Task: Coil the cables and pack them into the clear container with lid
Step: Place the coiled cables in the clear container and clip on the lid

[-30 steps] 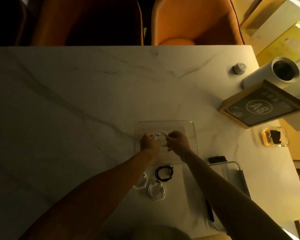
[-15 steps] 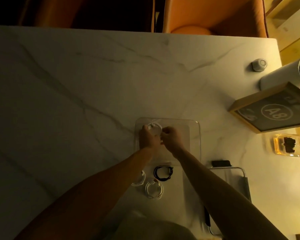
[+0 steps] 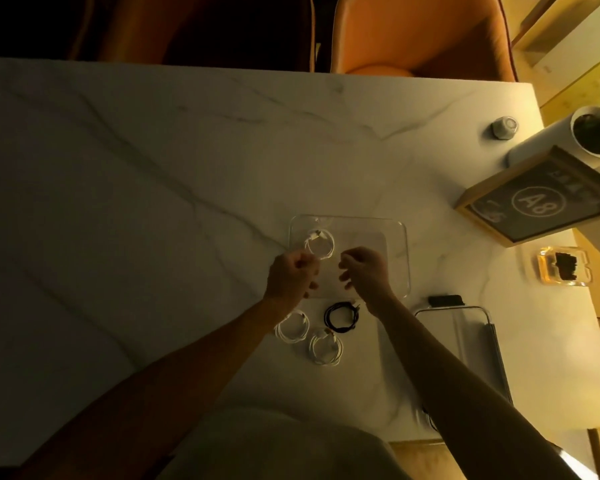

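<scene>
While both hands hovered at the near edge of the container, the scene stood as follows.

Container: the clear container (image 3: 400, 237) lay open on the marble table (image 3: 153, 202), near the person's side.
Packed: one white coiled cable (image 3: 320, 243) rested inside, in the container's far-left corner — the only cable within its walls.
Left hand: the left hand (image 3: 291, 277) sat over the near-left corner with the fingers curled into a loose fist; nothing could be seen in its grip.
Right hand: the right hand (image 3: 364, 270) hung over the container's near half, fingers bent and slack, grasping nothing.
Awaiting packing: a second white coil (image 3: 291, 328), a third white coil (image 3: 326, 347) and a black coil (image 3: 341, 316) lay on the table just in front of the container, between the forearms — all already wound.
Lid: a clear flat piece (image 3: 465, 341) to the right was probably the lid; a dark cord-like shape near its front corner could not be identified.
Progress: judged from this layout, coiling looked finished for the four visible cables and packing was roughly a quarter done.
Remaining: three coils had yet to go in, and the lid had yet to be fitted.
</scene>
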